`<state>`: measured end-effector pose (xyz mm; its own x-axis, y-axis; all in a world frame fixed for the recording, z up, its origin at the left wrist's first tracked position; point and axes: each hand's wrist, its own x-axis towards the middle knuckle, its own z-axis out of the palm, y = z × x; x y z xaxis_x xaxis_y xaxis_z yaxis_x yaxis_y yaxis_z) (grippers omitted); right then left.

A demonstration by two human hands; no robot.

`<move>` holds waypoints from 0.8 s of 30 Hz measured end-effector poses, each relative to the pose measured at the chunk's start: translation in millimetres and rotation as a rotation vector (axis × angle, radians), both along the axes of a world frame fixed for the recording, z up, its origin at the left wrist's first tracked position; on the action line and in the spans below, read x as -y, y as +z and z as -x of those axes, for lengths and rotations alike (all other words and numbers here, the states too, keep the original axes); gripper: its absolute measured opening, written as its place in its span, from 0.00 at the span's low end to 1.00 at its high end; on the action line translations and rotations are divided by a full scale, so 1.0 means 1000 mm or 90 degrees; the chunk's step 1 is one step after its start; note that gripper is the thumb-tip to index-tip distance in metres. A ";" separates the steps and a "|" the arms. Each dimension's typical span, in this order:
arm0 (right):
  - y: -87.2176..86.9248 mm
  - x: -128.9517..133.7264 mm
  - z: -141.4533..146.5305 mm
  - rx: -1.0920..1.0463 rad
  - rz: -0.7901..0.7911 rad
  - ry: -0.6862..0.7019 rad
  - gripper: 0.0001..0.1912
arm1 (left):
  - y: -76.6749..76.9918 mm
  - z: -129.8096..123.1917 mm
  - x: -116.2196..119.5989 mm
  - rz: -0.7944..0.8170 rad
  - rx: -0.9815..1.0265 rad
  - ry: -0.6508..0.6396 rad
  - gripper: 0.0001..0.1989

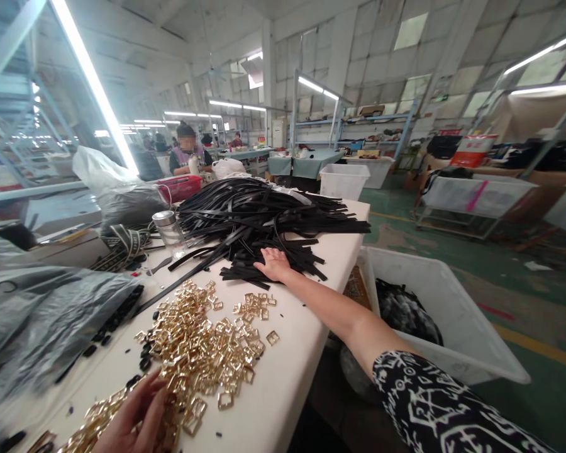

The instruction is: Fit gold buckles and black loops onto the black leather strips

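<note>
My right hand [273, 263] reaches forward and lies on the near end of a heap of black straps [249, 214], its fingers stretched out and the thumb apart. At the lower left, my left hand [136, 418] is over the edge of a pile of gold metal buckles [193, 346]. Its fingers are slightly bent and parted, with no held buckle visible between them. Small black rings [144, 363] lie along the left side of the pile. A single buckle [272, 338] sits apart on the right.
On the white table [283, 352] stand a lidded clear jar [168, 228] and, at left, a grey plastic bag [42, 321]. A white bin [434, 296] with dark material stands right of the table. Beyond the straps are a red basket [182, 187] and a seated person [188, 151].
</note>
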<state>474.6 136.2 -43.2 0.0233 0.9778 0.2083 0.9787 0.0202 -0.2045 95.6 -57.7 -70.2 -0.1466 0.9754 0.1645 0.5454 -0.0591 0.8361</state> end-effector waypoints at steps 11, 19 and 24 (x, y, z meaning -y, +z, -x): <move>0.017 0.009 0.038 -0.022 0.027 0.081 0.14 | 0.015 -0.012 0.009 -0.019 -0.006 0.024 0.27; 0.086 0.037 0.057 -0.057 -0.063 0.115 0.17 | 0.017 -0.009 0.017 -0.135 0.033 0.041 0.19; 0.121 0.101 0.131 -0.121 -0.089 0.342 0.17 | 0.045 -0.016 0.023 -0.129 0.321 0.075 0.24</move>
